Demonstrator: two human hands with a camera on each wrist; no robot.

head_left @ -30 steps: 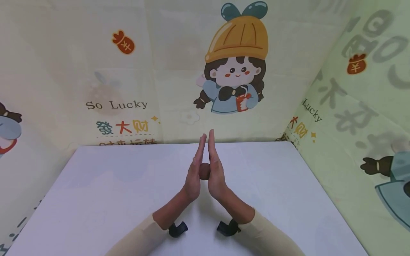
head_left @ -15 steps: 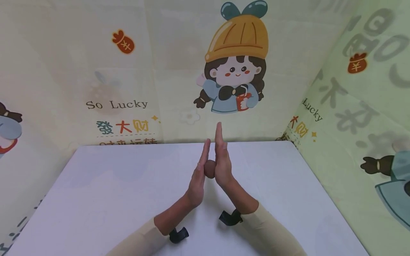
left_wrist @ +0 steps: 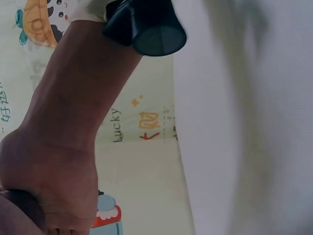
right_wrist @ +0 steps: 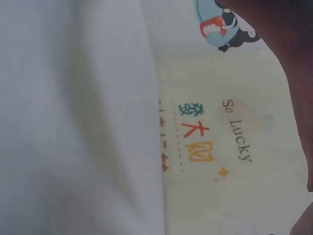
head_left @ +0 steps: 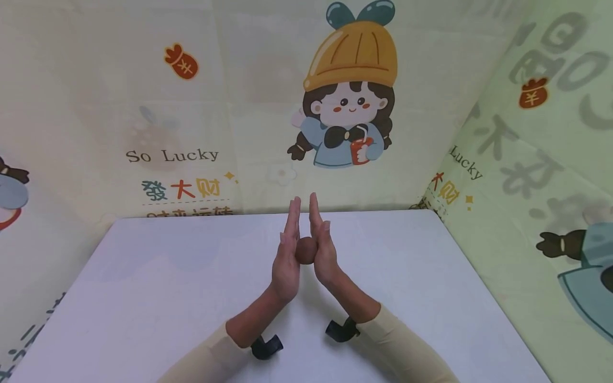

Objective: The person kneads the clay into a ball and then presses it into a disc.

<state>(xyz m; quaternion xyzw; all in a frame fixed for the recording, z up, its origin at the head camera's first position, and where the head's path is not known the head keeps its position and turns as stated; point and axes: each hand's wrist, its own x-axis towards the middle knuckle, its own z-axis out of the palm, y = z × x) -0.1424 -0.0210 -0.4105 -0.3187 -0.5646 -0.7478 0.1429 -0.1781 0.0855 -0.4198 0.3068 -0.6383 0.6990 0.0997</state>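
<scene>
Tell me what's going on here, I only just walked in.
A person is holding a small brown ball between two palms, the left hand on one side and the right hand on the other. The fingers of both hands are straight and point away from the person rather than curling round it. Right now the ball is held up off the white tabletop, with a printed backdrop behind.

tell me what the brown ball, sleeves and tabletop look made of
Brown ball: maybe clay or dough, matte, with no bright highlight; rubber is possible. Sleeves: probably fabric, dull cream, lightly creased. Tabletop: matte, pale, without glare; board or cloth cover, unclear.
</scene>
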